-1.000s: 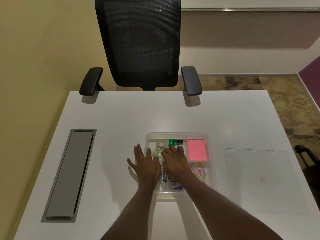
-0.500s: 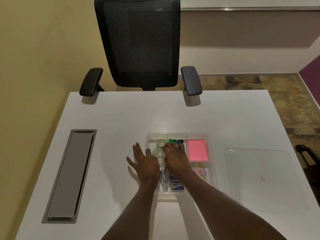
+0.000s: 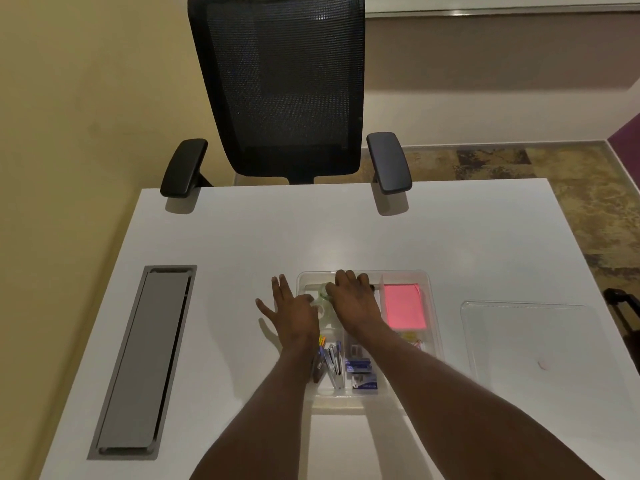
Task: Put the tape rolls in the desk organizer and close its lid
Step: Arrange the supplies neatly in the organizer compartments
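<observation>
Resting flat, right hand [image 3: 353, 303] over organizer [image 3: 434, 327], fingers spread.

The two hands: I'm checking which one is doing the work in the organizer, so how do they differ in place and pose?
The right hand reaches into the desk organizer, over its far middle compartments, fingers curled down; the left hand lies spread at the organizer's left edge, its fingers on the white table. The right hand reaches slightly farther. Both are palm-down and bare; whether either grips anything is hidden.
</observation>
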`<state>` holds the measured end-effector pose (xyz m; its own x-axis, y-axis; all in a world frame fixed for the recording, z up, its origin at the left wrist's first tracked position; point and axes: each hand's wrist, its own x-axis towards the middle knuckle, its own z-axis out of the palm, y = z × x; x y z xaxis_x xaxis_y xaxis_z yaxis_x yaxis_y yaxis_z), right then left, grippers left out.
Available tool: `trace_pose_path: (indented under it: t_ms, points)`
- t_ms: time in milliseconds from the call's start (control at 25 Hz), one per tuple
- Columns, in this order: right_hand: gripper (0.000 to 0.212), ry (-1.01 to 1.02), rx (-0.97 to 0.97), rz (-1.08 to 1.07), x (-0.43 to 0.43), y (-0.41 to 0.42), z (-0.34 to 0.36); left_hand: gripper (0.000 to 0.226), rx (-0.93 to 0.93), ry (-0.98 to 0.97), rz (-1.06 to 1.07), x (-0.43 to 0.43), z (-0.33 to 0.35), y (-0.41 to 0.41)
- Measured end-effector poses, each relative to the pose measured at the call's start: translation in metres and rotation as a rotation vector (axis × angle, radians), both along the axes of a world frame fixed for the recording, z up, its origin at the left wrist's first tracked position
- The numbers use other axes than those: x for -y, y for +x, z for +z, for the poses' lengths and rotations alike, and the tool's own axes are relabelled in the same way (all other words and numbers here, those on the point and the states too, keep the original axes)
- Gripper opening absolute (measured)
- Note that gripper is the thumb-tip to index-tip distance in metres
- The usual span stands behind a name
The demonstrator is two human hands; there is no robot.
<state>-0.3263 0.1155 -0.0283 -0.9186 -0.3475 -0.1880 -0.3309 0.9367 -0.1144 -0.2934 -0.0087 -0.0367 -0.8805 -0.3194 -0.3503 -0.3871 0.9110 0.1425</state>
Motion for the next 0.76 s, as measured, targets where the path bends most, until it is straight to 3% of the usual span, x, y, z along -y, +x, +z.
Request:
trace_pose_path:
  t_ms: [360,560,760]
  points:
    - [0.028,-0.031,-0.026,0.012,-0.001,0.002,-0.002,0.036,0.064,0.087,0.024,-0.012,0.000,0.002]
    - [0.038,-0.007,-0.018,0.061,-0.006,0.002,0.000,0.043,0.001,0.036,-0.023,-0.011,-0.005,0.015]
    - [0.029,0.034,-0.015,0.046,-0.002,0.009,0.001,0.043,-0.036,0.058,0.002,-0.013,-0.007,0.024]
